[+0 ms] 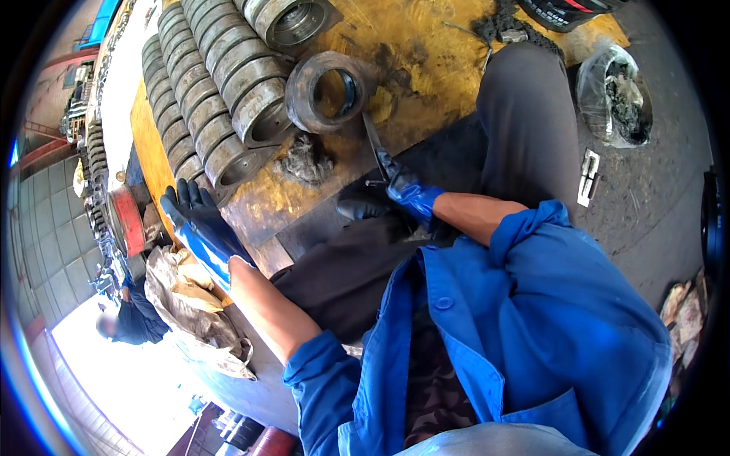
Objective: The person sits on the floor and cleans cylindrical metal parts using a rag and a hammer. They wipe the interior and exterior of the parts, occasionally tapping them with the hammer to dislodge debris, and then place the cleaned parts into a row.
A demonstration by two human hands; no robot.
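Note:
My left hand (204, 220), in a blue and black glove, is held out with its fingers stretched and nothing in it. It is beside the near end of the rows of metal rings (217, 125). My right hand (413, 191), gloved the same way, is closed around a long, flat, blade-like metal tool (371, 135). The tool's far end points at a single thick metal ring (296, 97) standing apart from the rows. Whether the tool touches this ring I cannot tell. A wad of grey fibre or rag (306, 161) lies between my hands, below the ring.
The rings stand on a stained yellow board (433, 61). At the right, a clear plastic bag (614, 95) with dark scraps and a small white-and-black item (588, 178) lie on the dark floor. Crumpled sacking (194, 300) is at left; another person (135, 315) is farther off.

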